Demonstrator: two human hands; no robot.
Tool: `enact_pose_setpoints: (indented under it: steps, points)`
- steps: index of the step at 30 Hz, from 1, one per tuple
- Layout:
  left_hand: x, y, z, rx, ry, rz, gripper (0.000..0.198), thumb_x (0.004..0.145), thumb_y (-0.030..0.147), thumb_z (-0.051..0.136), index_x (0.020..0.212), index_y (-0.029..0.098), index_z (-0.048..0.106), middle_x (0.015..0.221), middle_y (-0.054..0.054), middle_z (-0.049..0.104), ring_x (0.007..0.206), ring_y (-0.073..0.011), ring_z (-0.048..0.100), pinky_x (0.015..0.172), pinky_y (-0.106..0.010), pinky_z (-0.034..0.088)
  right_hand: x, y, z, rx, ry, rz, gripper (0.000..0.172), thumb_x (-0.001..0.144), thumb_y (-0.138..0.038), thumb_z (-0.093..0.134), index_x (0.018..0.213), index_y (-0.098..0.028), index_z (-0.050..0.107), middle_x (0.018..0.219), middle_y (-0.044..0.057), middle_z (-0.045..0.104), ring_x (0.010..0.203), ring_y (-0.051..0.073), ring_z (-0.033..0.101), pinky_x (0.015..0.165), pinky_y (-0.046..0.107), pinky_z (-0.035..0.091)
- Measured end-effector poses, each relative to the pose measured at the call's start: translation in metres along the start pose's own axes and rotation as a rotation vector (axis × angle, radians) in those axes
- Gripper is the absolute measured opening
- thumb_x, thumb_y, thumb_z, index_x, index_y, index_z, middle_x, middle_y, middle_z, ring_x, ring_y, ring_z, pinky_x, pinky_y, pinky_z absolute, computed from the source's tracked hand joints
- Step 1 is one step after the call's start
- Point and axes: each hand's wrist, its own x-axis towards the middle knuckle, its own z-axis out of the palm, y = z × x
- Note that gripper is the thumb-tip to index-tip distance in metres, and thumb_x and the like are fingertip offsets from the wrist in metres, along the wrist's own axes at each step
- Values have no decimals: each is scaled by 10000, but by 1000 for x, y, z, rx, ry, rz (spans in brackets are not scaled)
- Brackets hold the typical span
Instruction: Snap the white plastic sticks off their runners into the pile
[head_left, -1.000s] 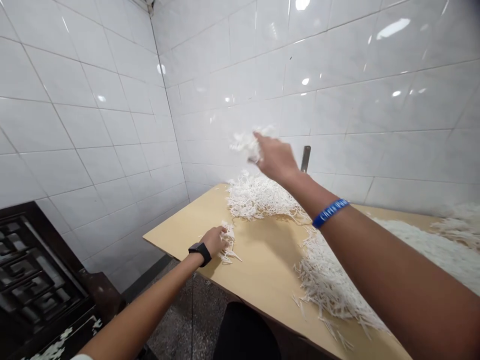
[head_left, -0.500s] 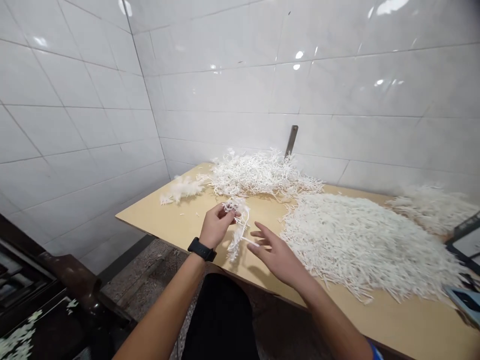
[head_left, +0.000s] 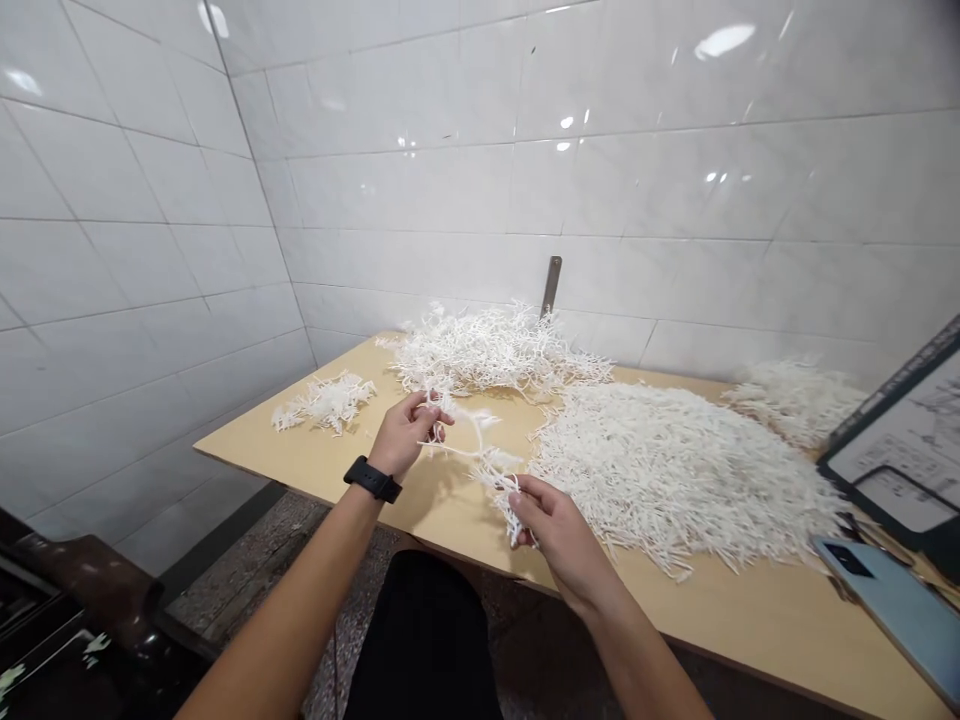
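A string of white plastic sticks [head_left: 480, 455] stretches between my two hands above the wooden table [head_left: 337, 460]. My left hand [head_left: 405, 432], with a black watch on the wrist, pinches its upper end. Lower and to the right, my right hand [head_left: 551, 525] is closed round the other end of the string. A big heap of loose white sticks [head_left: 675, 470] lies just right of my hands. A tangled pile of joined sticks [head_left: 487, 350] sits at the back by the wall, and a small bunch [head_left: 326, 400] lies at the far left of the table.
White tiled walls enclose the table's back and left. A metal bracket [head_left: 551, 285] stands against the back wall. A smaller stick heap [head_left: 795, 395], a dark-framed board [head_left: 900, 440] and a phone [head_left: 892, 605] occupy the right end. Dark carved furniture [head_left: 67, 610] stands at lower left.
One second ago my right hand was raised over the back pile with a bunch of sticks. It came down, and now grips the lower end of the string that my left hand lifted.
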Motion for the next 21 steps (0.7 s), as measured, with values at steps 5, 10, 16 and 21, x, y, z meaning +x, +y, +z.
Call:
enact_pose_setpoints:
  steps: [5, 10, 16, 21]
  points:
    - [30, -15, -20, 318, 205, 76, 280, 792, 371, 490, 988, 183, 556, 864, -62, 666, 477, -87, 490, 526, -256, 463, -46, 0, -29, 74, 174, 16, 333, 793, -451, 658, 1000, -190, 647, 727, -20, 484, 529, 77, 411, 467, 200, 439]
    - [56, -30, -36, 608, 172, -36, 309, 682, 260, 616, 977, 166, 604, 931, -129, 692, 706, -229, 652, 723, -371, 509, -72, 2, -41, 147, 264, -6, 346, 766, -438, 698, 1009, -198, 650, 807, 9, 558, 581, 95, 490, 529, 220, 480]
    - [59, -48, -33, 756, 181, -35, 405, 617, 232, 674, 1018, 194, 632, 1075, -142, 676, 944, -319, 639, 884, -429, 454, -95, 11, -52, 201, 415, -10, 511, 691, -428, 761, 1128, -220, 599, 1053, 77, 686, 1017, 235, 612, 918, 354, 465]
    - [61, -61, -34, 754, 205, -64, 142, 595, 205, 659, 737, 202, 646, 819, -95, 709, 873, -292, 646, 841, -396, 474, -113, 13, -63, 219, 449, 73, 566, 664, -460, 772, 1140, -226, 575, 995, 89, 723, 940, 257, 664, 854, 360, 504]
